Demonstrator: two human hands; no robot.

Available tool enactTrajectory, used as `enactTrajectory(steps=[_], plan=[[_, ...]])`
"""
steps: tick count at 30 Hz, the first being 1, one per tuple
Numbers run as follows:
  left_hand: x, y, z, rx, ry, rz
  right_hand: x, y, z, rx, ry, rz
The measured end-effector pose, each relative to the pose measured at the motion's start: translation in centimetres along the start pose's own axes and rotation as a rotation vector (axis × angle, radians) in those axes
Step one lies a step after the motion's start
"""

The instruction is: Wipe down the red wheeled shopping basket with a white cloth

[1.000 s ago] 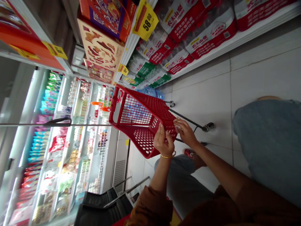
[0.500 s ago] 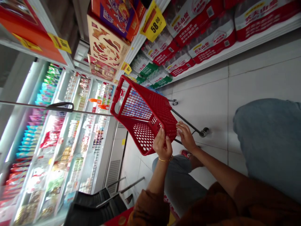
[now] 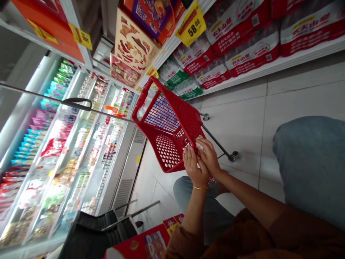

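Note:
A red plastic shopping basket on a wheeled frame is tipped on its side in front of me, its open top facing the fridge. My left hand, with a gold bracelet, grips the basket's perforated wall at its near corner. My right hand is closed right beside it on the same corner. It pinches a small pale thing against the plastic, and I cannot make out what that is. The two hands touch each other.
A lit fridge full of packets lines one side. Shelves with packs of bottled water, printed boxes and a yellow price tag line the other. Tiled floor, black chairs, my knees in jeans.
The basket has swung upward and closer to the shelves. My left hand has slid toward my right hand, so both now meet at the same corner.

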State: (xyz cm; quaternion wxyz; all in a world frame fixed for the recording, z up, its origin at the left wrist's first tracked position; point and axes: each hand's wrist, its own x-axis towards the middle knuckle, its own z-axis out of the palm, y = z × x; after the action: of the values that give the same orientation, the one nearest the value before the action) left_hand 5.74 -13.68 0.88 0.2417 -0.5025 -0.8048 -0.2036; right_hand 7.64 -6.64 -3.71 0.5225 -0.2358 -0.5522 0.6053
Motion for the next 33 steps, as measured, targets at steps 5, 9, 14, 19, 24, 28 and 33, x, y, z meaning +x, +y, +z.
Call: enactTrajectory(steps=[5,9,14,19,24,28,33], plan=[[-0.2,0.3,-0.1,-0.044,-0.001,-0.081,0.7,-1.0,-0.7,0.038,-0.084,-0.137],[-0.1,0.6,0.1,-0.079,0.039,-0.143,1.3,-1.1,-0.9,0.024,-0.156,-0.162],[-0.1,0.7,0.2,-0.121,0.068,-0.154,2.2,-1.0,-1.0,0.006,-0.190,-0.152],[-0.5,0.3,0.5,-0.113,0.090,-0.126,3.6,-1.1,-1.1,-0.005,-0.236,-0.138],[-1.2,0.2,0.5,-0.127,0.115,-0.102,5.9,-1.5,-0.7,-0.047,-0.294,-0.159],[-1.6,0.3,0.4,-0.143,0.130,-0.098,7.4,-2.0,0.0,-0.093,-0.314,-0.174],[-1.9,0.1,0.0,-0.166,0.122,-0.108,8.0,-2.5,0.5,-0.135,-0.373,-0.141]])
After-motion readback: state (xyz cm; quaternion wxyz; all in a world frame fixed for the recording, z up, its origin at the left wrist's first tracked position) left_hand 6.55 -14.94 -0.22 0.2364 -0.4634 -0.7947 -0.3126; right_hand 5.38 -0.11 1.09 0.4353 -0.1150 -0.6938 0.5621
